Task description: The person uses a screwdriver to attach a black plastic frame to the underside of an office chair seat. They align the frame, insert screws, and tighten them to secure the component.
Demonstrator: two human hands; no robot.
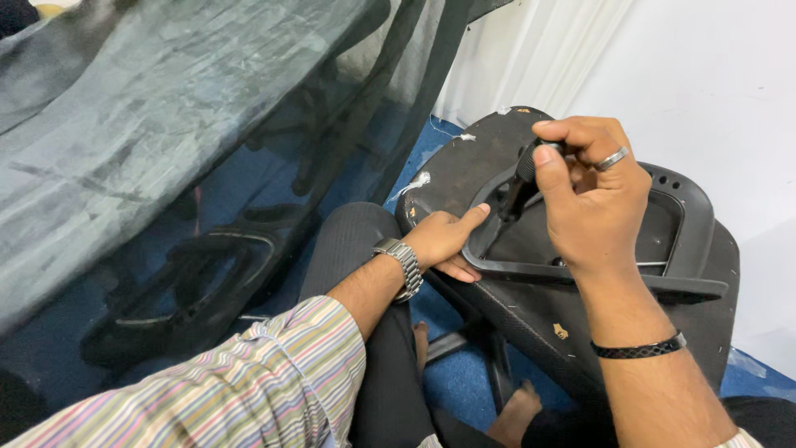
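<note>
Black tool (524,170) fisted in rt hand (593,195); lt hand (444,241) flat on seat base (464,162).

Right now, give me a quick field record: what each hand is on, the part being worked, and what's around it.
Left hand: flat on the edge of the black frame, steadying it; metal watch on the wrist.
Right hand: fist closed round a black tool handle, tip down inside the frame; ring on one finger.
Work piece: black seat base, resting tilted against the person's leg.
Surroundings: dark mesh chair back to the left, blue floor, white wall.
</note>
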